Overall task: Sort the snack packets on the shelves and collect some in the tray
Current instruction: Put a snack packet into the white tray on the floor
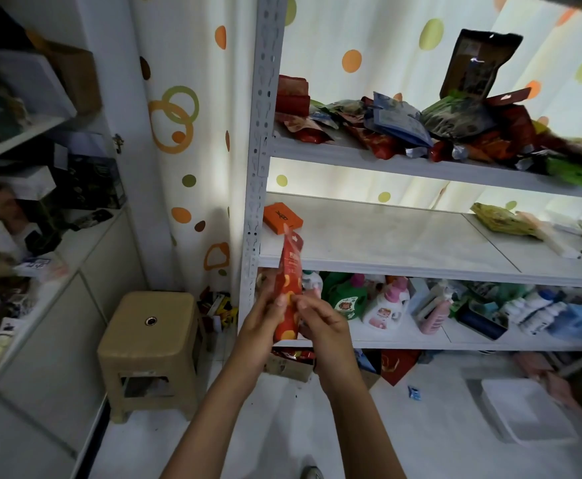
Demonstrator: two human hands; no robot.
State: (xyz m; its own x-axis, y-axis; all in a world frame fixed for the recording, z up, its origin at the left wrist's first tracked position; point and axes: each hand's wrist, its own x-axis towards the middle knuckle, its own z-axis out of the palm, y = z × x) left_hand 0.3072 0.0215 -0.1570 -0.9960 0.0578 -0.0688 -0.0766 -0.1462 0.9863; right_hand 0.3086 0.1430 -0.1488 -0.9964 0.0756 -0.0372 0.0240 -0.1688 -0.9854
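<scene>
1. The left hand (pixel 265 314) and the right hand (pixel 320 321) hold one red snack packet (pixel 287 288) between them, upright and tilted a little to the right, in front of the white shelf unit's left post (pixel 258 167).
2. The left hand's fingers curl round the packet's left edge with the thumb laid on its front; the right hand pinches the right edge with thumb and fingertips.
3. The packet's top reaches up past the front lip of the middle shelf (pixel 403 236), just below an orange box (pixel 282 217) lying at that shelf's left end.
4. Farther right on the middle shelf lies a yellow-green packet (pixel 500 219).
5. The upper shelf (pixel 386 160) carries a loose heap of snack packets (pixel 438 129), with a dark pouch (pixel 476 63) standing up behind it.
6. The lower shelf holds bottles, among them a green one (pixel 346 299) and a white and pink one (pixel 386 305).
7. A white tray (pixel 524 413) sits on the floor at lower right, well apart from the hands.
8. A tan plastic stool (pixel 151 347) stands on the floor to the left of the shelf unit.
</scene>
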